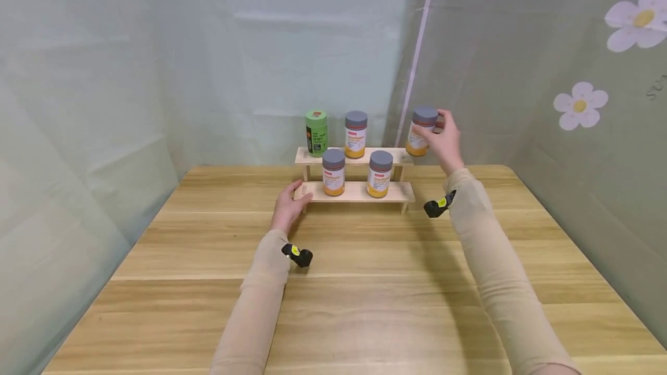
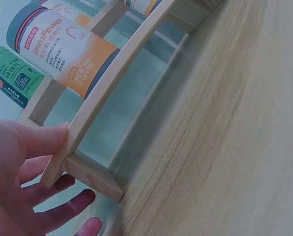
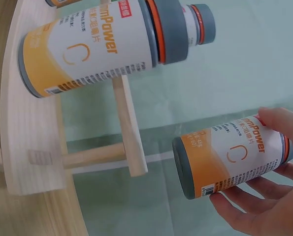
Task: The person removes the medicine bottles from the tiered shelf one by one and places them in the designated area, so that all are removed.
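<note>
A two-tier wooden shelf (image 1: 355, 192) stands on the table. My left hand (image 1: 286, 206) pinches the left end of its lower tier, thumb on top and other fingers spread below, as the left wrist view shows. My right hand (image 1: 446, 142) holds a vitamin bottle (image 3: 230, 152) with a grey cap and white-orange label, fingers and thumb round its upper part. This bottle is off the shelf, tilted, just beyond the right end of the upper tier. Two like bottles, one left (image 1: 333, 173) and one right (image 1: 380, 175), stand on the lower tier.
On the upper tier a green bottle (image 1: 316, 134) stands at the left, beside another grey-capped bottle (image 1: 356, 135). The wood-grain table (image 1: 365, 305) reaches back to a pale curtain (image 1: 312, 28). Another curtain with white flowers (image 1: 581, 105) hangs at the right.
</note>
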`<state>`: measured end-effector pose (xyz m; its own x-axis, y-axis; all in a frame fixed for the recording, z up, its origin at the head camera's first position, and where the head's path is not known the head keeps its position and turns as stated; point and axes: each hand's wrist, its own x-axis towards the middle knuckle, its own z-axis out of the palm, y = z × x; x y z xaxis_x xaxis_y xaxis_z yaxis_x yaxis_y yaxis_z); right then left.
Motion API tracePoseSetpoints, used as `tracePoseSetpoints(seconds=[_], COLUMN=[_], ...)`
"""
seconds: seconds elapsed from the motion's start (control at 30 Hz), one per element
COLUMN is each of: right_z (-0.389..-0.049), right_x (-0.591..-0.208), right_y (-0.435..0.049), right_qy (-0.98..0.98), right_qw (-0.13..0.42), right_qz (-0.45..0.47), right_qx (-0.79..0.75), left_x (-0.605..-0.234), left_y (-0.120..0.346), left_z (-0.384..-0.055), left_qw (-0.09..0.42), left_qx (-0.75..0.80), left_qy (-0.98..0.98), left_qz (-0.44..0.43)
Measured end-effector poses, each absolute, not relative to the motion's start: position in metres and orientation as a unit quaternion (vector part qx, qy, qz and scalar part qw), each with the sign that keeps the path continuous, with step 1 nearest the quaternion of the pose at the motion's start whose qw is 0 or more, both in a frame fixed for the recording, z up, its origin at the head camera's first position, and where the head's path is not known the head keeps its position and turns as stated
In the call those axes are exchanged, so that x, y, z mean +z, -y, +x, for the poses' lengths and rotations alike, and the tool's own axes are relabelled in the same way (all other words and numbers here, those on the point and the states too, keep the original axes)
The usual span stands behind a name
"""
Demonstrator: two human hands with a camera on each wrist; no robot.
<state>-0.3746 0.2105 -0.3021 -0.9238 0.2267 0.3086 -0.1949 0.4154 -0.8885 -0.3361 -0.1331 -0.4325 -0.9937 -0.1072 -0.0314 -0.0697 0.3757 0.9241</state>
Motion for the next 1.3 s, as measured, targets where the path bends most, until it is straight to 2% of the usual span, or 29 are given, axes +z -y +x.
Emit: tracePoseSetpoints(seconds=[0.6,1.03,1.3], right_z=[-0.366,-0.371,-0.372], right_x=[-0.320,-0.347,-0.362], right_y=[-0.238,-0.252,-0.258], right_qy=[0.808,0.807,0.811], right_qw=[0.208,0.175,0.120], right_qz=[-0.047,-0.057,-0.065], right_qx=[0.549,0.561,0.569], left_x=[-0.432,-0.428,-0.430], left_y=[0.135,0.134,0.134], left_z=[-0.337,-0.337,-0.338], left_qw=[0.010,-0.005,-0.005], left_qx=[-0.573,-0.584,-0.585], left_qy=[0.817,0.810,0.808], left_qz=[0.062,0.061,0.064])
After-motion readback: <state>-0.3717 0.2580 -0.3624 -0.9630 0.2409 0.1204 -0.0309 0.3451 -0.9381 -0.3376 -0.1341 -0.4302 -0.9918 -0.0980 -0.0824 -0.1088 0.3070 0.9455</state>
